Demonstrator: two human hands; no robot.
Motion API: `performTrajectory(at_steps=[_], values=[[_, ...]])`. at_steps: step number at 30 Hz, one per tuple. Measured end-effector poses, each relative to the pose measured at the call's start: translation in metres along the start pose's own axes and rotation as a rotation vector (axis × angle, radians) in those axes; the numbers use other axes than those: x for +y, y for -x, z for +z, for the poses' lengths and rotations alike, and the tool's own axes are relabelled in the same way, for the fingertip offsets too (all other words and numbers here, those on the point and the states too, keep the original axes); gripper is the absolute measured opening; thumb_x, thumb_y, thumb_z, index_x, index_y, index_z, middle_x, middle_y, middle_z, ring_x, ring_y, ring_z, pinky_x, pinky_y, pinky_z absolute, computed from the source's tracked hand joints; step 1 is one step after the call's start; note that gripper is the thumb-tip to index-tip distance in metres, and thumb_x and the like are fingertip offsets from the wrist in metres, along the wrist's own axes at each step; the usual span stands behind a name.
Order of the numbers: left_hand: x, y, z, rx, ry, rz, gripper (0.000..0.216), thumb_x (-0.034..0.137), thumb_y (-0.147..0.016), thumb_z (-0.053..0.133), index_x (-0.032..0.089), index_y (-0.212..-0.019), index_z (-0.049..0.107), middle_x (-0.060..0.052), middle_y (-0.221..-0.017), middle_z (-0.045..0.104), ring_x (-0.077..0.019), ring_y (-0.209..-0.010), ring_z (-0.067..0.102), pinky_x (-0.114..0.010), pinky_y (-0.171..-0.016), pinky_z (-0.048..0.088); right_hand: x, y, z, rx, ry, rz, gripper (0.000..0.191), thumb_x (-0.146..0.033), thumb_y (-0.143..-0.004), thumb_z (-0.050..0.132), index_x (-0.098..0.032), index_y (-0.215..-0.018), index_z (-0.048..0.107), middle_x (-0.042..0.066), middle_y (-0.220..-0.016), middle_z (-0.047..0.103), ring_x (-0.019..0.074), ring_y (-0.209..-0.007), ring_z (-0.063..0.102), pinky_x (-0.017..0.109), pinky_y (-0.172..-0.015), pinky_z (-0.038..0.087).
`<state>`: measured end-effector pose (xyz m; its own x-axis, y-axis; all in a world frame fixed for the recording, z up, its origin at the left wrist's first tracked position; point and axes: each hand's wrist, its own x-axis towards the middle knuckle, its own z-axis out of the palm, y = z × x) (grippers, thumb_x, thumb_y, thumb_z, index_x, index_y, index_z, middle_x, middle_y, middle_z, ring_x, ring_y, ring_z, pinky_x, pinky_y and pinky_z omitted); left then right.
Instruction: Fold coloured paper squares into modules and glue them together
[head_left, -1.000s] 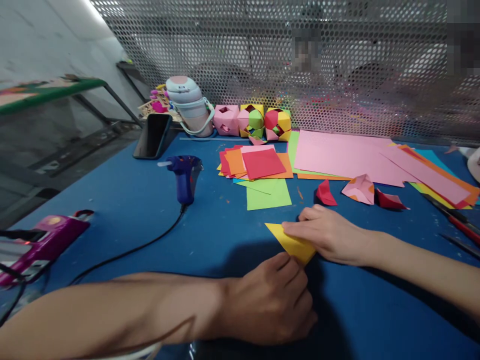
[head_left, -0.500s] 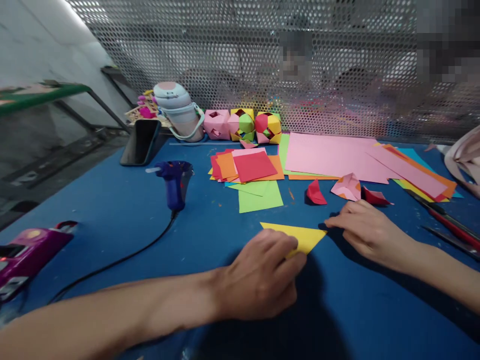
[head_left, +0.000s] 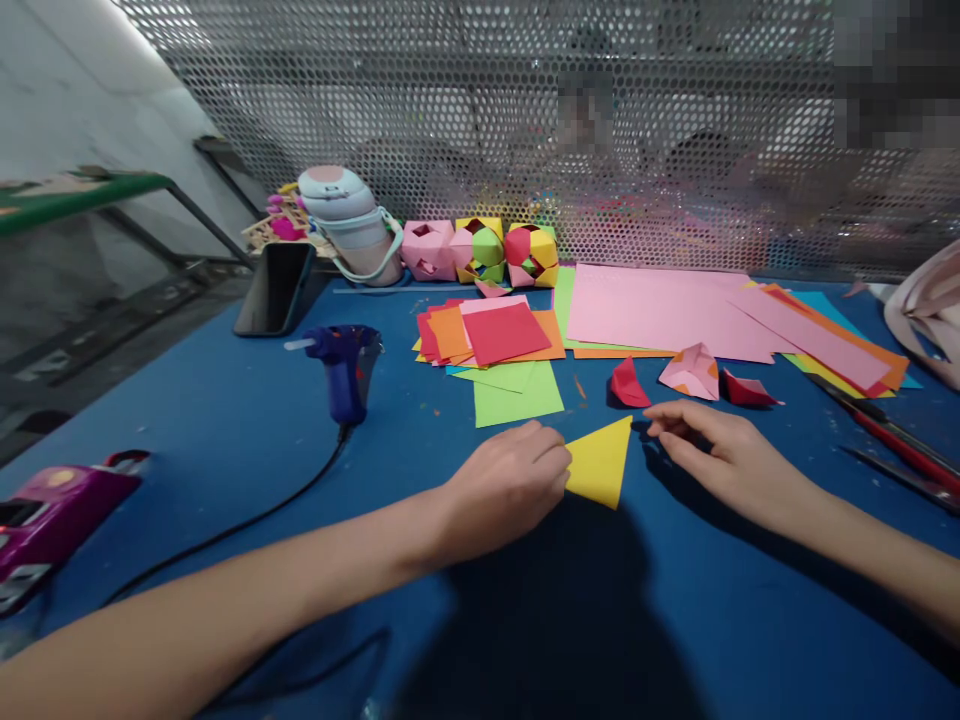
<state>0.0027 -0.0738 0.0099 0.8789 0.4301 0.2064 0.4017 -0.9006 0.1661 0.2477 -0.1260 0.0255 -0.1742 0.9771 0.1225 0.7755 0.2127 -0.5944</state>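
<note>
Yellow paper, folded into a flat triangular piece (head_left: pixel 600 468), lies just right of centre in the head view, above the blue tabletop (head_left: pixel 247 480). The person's left hand (head_left: pixel 510 480) is clamped on its left end, fingers curled over so that the covered corner cannot be seen. The right hand (head_left: pixel 724 455), farther right, has thumb and fingers apart with nothing between them; its fingertips are just beside the paper's upper-right corner, apart from it.

Half a second ago the long edge ran nearly level along the top; now the piece is turned, one corner pointing to the upper right and another down. The right hand, which pressed on the paper a second ago, stays off it. This suggests the left hand alone is reorienting the piece, leaving the right free to take hold or crease.

Above the right hand sit a small red folded paper piece (head_left: pixel 628 383), a pink folded paper piece with orange patches (head_left: pixel 691 373) and a dark red folded paper piece (head_left: pixel 748 389). Left of centre stands a blue plastic glue gun (head_left: pixel 346 375), untouched.
</note>
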Motion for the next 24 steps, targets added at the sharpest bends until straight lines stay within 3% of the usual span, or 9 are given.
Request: performTrajectory(at_steps=[4,8,11,14,17,19,21,24], values=[[0.003,-0.001,0.000,0.054,0.081,-0.032,0.028,0.030,-0.080,0.054,0.011,-0.100,0.054,-0.012,-0.103,0.059,-0.0224,-0.093,0.054,-0.035,-0.078,0.049,-0.001,0.000,0.005,-0.052,0.024,-0.009,0.023,-0.018,-0.083,0.044,-0.019,-0.099,0.059,0.003,-0.087,0.067,0.0162,-0.078,0.062,0.029,-0.070,0.050],[0.003,-0.001,0.005,0.070,0.097,-0.028,0.037,0.029,-0.078,0.057,0.011,-0.109,0.049,-0.013,-0.108,0.058,-0.0243,-0.096,0.054,-0.038,-0.081,0.048,-0.010,0.002,0.011,-0.098,0.001,-0.092,0.032,-0.009,-0.079,0.042,-0.018,-0.104,0.059,0.005,-0.097,0.065,0.0165,-0.086,0.061,0.031,-0.077,0.049],[0.002,-0.003,0.007,0.075,0.151,-0.080,0.026,0.022,-0.082,0.048,0.013,-0.107,0.050,-0.010,-0.102,0.060,-0.0209,-0.091,0.055,-0.035,-0.079,0.048,-0.019,0.001,0.015,-0.182,-0.059,-0.174,0.048,-0.005,-0.076,0.041,-0.022,-0.120,0.050,0.005,-0.105,0.061,0.0162,-0.090,0.058,0.032,-0.079,0.048],[0.000,-0.006,0.003,0.075,0.299,-0.257,0.013,0.016,-0.082,0.042,0.017,-0.090,0.053,-0.003,-0.082,0.060,-0.0139,-0.073,0.055,-0.025,-0.068,0.046,-0.023,0.000,0.017,-0.237,-0.132,-0.211,0.054,-0.004,-0.077,0.040,-0.025,-0.127,0.042,0.005,-0.116,0.056,0.0166,-0.100,0.054,0.034,-0.086,0.045],[-0.001,-0.008,-0.002,0.161,0.436,-0.479,0.006,0.016,-0.079,0.045,0.017,-0.075,0.050,0.002,-0.066,0.051,-0.0107,-0.059,0.047,-0.021,-0.057,0.040,-0.023,-0.002,0.021,-0.112,-0.216,-0.090,0.032,-0.015,-0.083,0.043,-0.023,-0.113,0.051,0.005,-0.111,0.057,0.0176,-0.100,0.053,0.034,-0.087,0.043],[0.000,-0.009,-0.004,0.238,0.545,-0.585,0.005,0.019,-0.077,0.046,0.017,-0.073,0.048,0.003,-0.063,0.046,-0.0099,-0.056,0.043,-0.020,-0.053,0.036,-0.022,-0.003,0.024,0.016,-0.318,0.045,0.017,-0.029,-0.085,0.048,-0.021,-0.100,0.052,0.004,-0.097,0.058,0.0168,-0.087,0.055,0.032,-0.077,0.046],[0.003,-0.008,-0.003,0.281,0.668,-0.650,0.005,0.021,-0.077,0.047,0.017,-0.074,0.047,0.004,-0.063,0.044,-0.0093,-0.056,0.042,-0.019,-0.050,0.035,-0.022,-0.004,0.025,0.058,-0.452,0.145,0.021,-0.040,-0.085,0.048,-0.021,-0.092,0.049,0.002,-0.082,0.056,0.0146,-0.072,0.053,0.028,-0.064,0.046],[0.009,-0.007,0.000,0.276,0.807,-0.693,0.004,0.021,-0.076,0.048,0.017,-0.075,0.046,0.005,-0.063,0.043,-0.0084,-0.055,0.040,-0.018,-0.049,0.033,-0.025,-0.003,0.024,0.002,-0.569,0.179,0.028,-0.048,-0.087,0.042,-0.020,-0.091,0.048,0.000,-0.075,0.052,0.0127,-0.065,0.049,0.027,-0.060,0.043]])
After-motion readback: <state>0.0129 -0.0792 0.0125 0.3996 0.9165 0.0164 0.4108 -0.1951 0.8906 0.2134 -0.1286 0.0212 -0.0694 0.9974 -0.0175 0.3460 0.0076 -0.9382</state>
